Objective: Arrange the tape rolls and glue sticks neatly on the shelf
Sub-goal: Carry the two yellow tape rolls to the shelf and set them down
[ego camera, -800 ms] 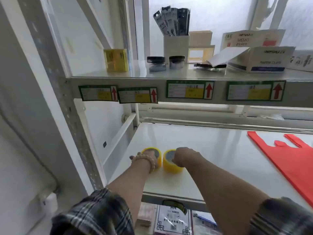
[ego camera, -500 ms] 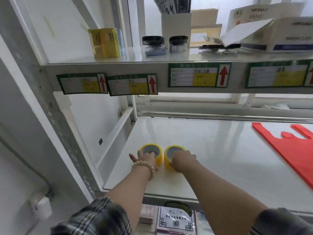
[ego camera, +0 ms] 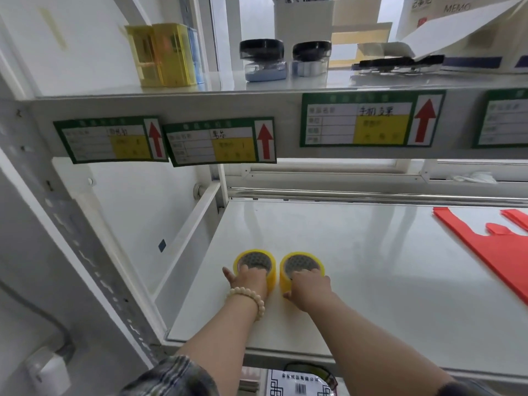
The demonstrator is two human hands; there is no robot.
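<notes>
My left hand (ego camera: 251, 281) grips the left tape roll (ego camera: 254, 260), fingers hooked over its near rim and thumb out to the side. My right hand (ego camera: 310, 287) is clamped the same way on the right tape roll (ego camera: 303, 262). Both yellow rolls lie flat, just beside each other, on the shelf (ego camera: 371, 267) near its left edge and towards the front. A bead bracelet (ego camera: 248, 298) circles my left wrist, and a red plastic bag (ego camera: 491, 252) lies well apart by the right edge

Yellow tape rolls (ego camera: 301, 260), red bag (ego camera: 491, 252), plaid sleeve (ego camera: 174, 378), white shelf (ego camera: 371, 267)
</notes>
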